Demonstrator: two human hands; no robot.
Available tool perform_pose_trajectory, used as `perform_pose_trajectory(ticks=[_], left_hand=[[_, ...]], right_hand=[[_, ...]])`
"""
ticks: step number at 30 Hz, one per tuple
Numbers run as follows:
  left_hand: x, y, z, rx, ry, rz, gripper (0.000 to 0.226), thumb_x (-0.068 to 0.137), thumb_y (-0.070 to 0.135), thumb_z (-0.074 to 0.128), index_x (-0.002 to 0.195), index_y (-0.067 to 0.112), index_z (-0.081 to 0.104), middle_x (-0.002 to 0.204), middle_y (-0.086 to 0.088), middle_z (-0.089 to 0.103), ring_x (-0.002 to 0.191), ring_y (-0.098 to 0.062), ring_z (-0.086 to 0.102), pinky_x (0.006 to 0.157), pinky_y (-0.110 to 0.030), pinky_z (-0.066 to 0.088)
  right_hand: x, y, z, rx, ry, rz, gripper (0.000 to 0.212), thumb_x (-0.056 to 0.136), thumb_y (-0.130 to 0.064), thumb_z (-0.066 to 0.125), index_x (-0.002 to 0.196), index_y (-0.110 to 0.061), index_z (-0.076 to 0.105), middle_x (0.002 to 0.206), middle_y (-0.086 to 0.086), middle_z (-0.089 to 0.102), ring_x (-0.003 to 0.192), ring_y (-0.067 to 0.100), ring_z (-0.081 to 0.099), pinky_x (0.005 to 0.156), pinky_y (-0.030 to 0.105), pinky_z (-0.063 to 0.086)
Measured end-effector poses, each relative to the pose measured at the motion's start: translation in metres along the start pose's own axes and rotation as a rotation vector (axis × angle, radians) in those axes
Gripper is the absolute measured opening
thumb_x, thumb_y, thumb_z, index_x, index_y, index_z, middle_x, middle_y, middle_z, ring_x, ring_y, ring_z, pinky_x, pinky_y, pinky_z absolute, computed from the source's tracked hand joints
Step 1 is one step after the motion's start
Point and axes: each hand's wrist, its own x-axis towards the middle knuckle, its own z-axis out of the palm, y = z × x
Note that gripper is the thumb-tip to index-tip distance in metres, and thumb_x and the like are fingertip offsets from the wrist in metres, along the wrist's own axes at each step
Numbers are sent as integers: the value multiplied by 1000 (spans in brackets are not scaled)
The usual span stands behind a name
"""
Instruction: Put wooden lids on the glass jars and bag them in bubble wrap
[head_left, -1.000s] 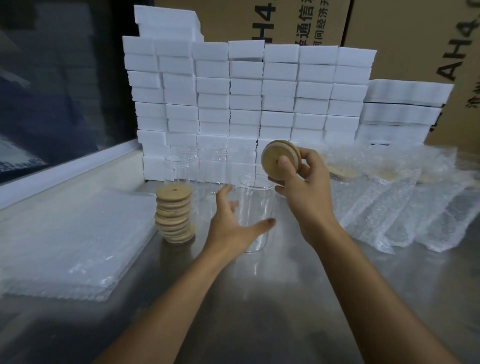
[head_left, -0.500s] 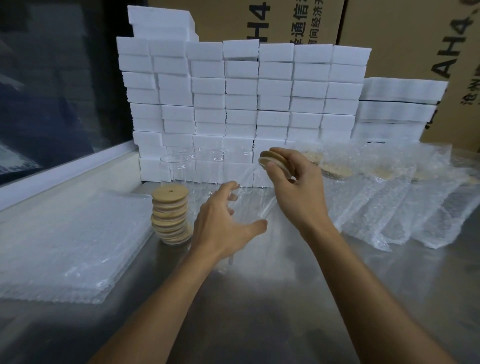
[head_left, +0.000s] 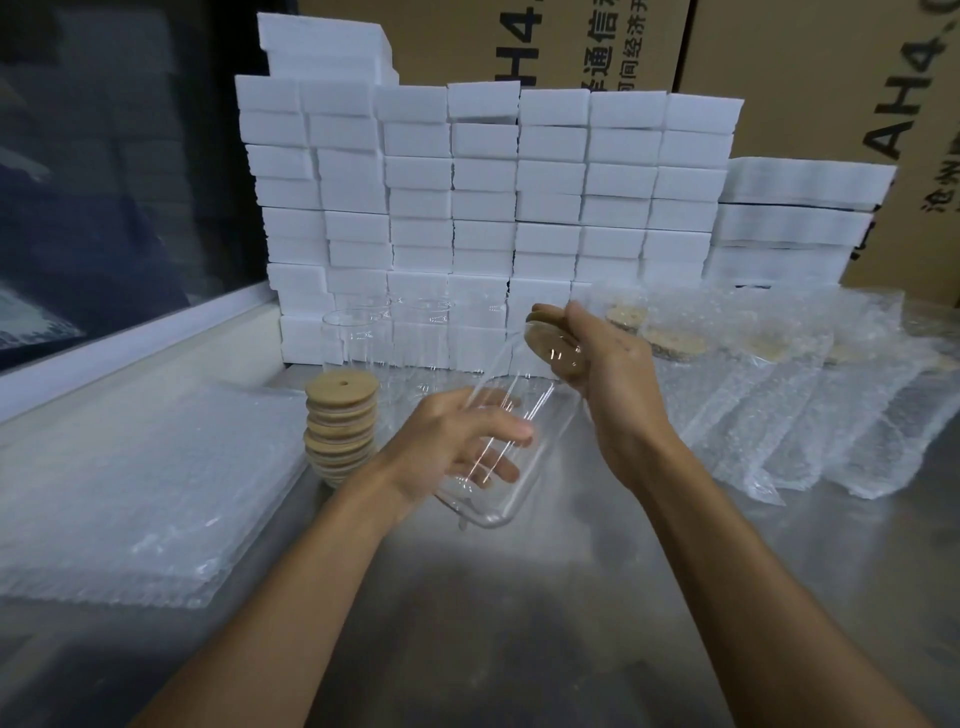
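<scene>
Left hand grips jar; right hand presses lid.

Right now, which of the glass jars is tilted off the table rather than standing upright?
The jar held in the left hand, slanted with the right hand pressing a wooden lid at its mouth. The other jars stand upright by the foam blocks.

two hands, one jar held tilted, one lid at its mouth, one lid stack, several empty jars behind, about five bagged jars, one pile of bags
</scene>
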Motion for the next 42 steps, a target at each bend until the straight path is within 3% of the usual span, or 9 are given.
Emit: perform_pose_trajectory(ticks=[5,13,20,24,26,28,33,37,42], left_hand=[[-3,4,1,-113,-156,-42,57,58,41,71,106,10,69,101,-17,71,77,-32,66,64,-33,50],[3,7,12,533,300,195,84,47,54,83,123,30,56,95,11,67,81,-10,66,73,-29,54],[1,5,20,1165,595,502,96,58,55,76,142,23,43,113,0,64,97,-27,62,85,-39,45],[0,13,12,694,348,256,90,49,56,82,131,32,53,103,13,67,86,-14,65,75,-30,52],[-3,16,6,266,87,165,71,48,49,84,113,25,66,93,3,73,76,-19,70,66,-27,53],[-5,16,5,119,-54,141,58,53,45,81,105,24,68,94,-4,75,77,-27,72,68,-34,55],[2,10,11,472,219,227,74,48,50,88,113,36,57,95,15,67,81,-3,67,69,-22,51],[9,-4,12,523,303,178,79,48,43,93,113,36,47,101,21,58,93,1,60,68,-17,45],[13,-19,10,473,318,92,77,46,35,94,113,30,56,102,17,63,96,-3,61,66,-17,45]], right_hand=[[0,-2,-2,96,-34,100,25,95,-37,60,96,-21,79,102,2,79,100,21,74,88,31,50],[-4,-4,0,43,-15,35,17,85,-40,67,87,-34,83,102,-7,78,104,13,73,84,20,51],[-3,-4,3,-53,75,30,27,96,-43,64,76,-31,78,87,-8,72,92,17,73,71,16,53],[-2,-4,2,-57,70,60,27,89,-49,71,80,-24,77,91,-2,77,91,11,74,86,30,53],[-4,-8,3,51,3,69,27,77,-49,78,78,-22,79,88,2,75,91,14,74,82,28,54],[-5,-13,3,142,-48,73,29,69,-48,80,78,-21,80,88,3,74,89,16,72,77,24,56],[-6,-8,2,-13,16,7,11,87,-33,78,88,-22,79,89,-7,75,92,11,72,84,28,54],[-9,1,15,-274,-3,-26,36,79,-36,84,111,-26,72,93,-13,76,89,-5,70,71,8,50],[-13,12,24,-511,-87,-43,62,71,-35,90,126,-29,61,118,-7,63,107,9,64,89,23,51]])
